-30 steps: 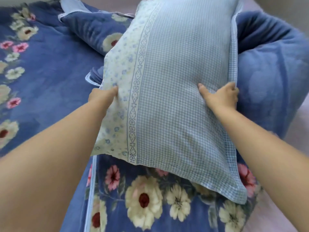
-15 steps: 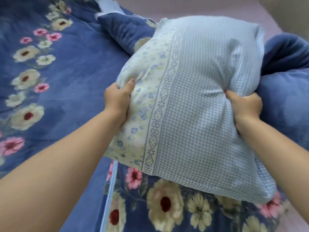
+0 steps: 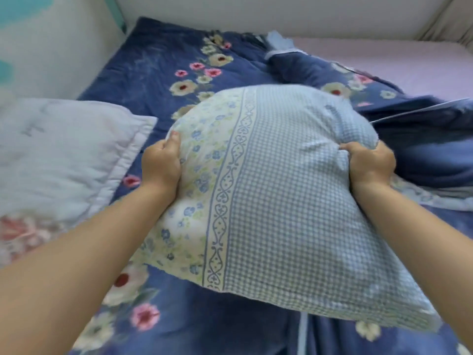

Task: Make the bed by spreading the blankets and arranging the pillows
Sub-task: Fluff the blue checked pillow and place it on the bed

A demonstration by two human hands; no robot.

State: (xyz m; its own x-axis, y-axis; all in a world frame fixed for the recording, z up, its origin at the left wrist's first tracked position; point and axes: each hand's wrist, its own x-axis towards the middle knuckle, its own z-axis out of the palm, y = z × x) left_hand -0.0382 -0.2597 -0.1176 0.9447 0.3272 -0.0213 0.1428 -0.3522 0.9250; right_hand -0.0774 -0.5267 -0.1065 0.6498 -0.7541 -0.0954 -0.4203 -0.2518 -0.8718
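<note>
Pillow point(image 3: 294, 190) between gripping left hand point(image 3: 160, 166), right hand point(image 3: 369, 166).

Both forearms are bare (no sleeves, rings or watch showing).

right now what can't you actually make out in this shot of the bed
- Head view: fingers of both hands, left hand and right hand, are buried in the checked pillow, so each grip's depth is hidden.
- White pillow: cut off by the left edge, blurred.
- Floral blanket under the checked pillow: covered.
</note>
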